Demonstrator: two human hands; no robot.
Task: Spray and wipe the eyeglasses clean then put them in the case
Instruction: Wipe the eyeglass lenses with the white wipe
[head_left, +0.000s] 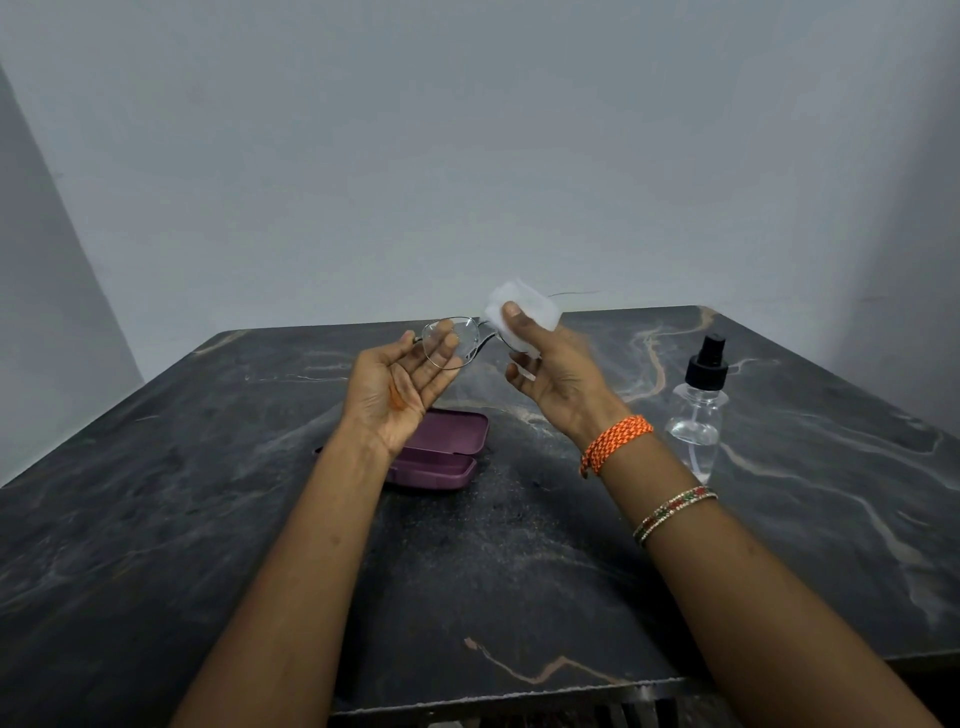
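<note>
Two hands are up above the dark table (218, 519). The left hand (402, 397) is turned palm up with its fingers loosely spread. The glasses (451, 343) rest at its fingertips, and one clear lens sits right in front of those fingers, so they show through it. How tightly the left hand grips the frame cannot be told.

The right hand (553, 371) is just beside the left one. It pinches a white wipe (524, 309) between the thumb and the other fingers. The wipe is folded over the other lens, so that lens is hidden. A thin arm of the glasses sticks out past the wipe toward the wall.

The purple case (444, 449) lies open on the table, below the left hand and partly hidden by the wrist. The clear spray bottle (698, 410) with a black top stands upright on the table, to the right of the right arm and apart from it.

There is one pair of glasses, one wipe, one case and one bottle. The right arm wears two bands: an orange thread band (615, 441) at the wrist and a thin beaded bangle (672, 512) further down the arm.
</note>
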